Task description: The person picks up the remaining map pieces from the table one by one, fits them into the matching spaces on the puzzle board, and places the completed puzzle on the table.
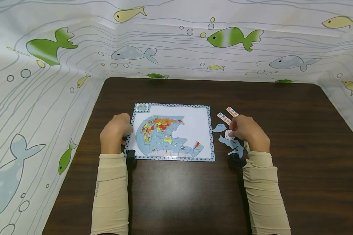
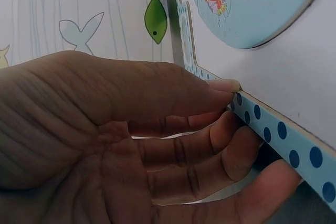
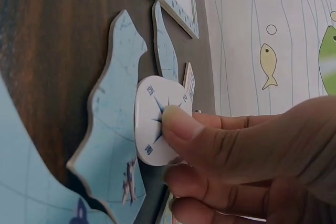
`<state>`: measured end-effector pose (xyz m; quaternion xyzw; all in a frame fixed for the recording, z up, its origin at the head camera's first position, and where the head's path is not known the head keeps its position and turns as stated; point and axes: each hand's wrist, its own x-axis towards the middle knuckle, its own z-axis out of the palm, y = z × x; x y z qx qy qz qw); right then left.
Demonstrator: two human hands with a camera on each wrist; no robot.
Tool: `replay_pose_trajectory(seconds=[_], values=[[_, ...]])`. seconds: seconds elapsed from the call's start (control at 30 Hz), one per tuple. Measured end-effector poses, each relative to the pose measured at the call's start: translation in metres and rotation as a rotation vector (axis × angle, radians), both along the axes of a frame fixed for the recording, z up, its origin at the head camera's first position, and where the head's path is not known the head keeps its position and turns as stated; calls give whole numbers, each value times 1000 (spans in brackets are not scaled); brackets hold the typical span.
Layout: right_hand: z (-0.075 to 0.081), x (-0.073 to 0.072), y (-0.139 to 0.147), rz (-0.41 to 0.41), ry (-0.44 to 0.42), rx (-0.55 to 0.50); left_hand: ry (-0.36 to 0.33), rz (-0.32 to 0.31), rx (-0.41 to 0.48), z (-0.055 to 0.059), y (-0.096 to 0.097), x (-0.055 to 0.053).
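A puzzle board (image 1: pixel 170 159) with a dotted blue border carries a partly filled world map (image 1: pixel 161 143). My left hand (image 1: pixel 116 130) holds its left edge; in the left wrist view the thumb (image 2: pixel 173 90) lies on the rim and the other fingers reach underneath. To the right of the board, my right hand (image 1: pixel 250 130) pinches a white compass-rose piece (image 3: pixel 152 121) between thumb and fingers. Right beside that piece lies a long blue puzzle piece (image 3: pixel 115 98) with a small airplane picture. The right hand partly covers other pieces.
Two lettered strips (image 1: pixel 224 118) and a small blue piece (image 1: pixel 219 127) lie near the board's right edge. More blue pieces (image 1: pixel 237 150) sit by the right wrist. A fish-patterned sheet (image 1: pixel 176 36) rises behind and beside the dark wooden table (image 1: pixel 170 195).
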<state>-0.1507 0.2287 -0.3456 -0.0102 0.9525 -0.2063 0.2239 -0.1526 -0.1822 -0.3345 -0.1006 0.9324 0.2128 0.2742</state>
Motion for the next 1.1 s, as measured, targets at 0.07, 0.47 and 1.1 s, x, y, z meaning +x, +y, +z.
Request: replay_pose_trajectory(seconds=[0.07,0.47,1.1], values=[[0,0,0,4,6,-1,0,-3,3,0,0,0],[3,4,-2,-19,85,-8,-2,-13,7,-4,-3,0],[12,-3,-29,18,217,-78,2,-20,10,-1,-6,-2]])
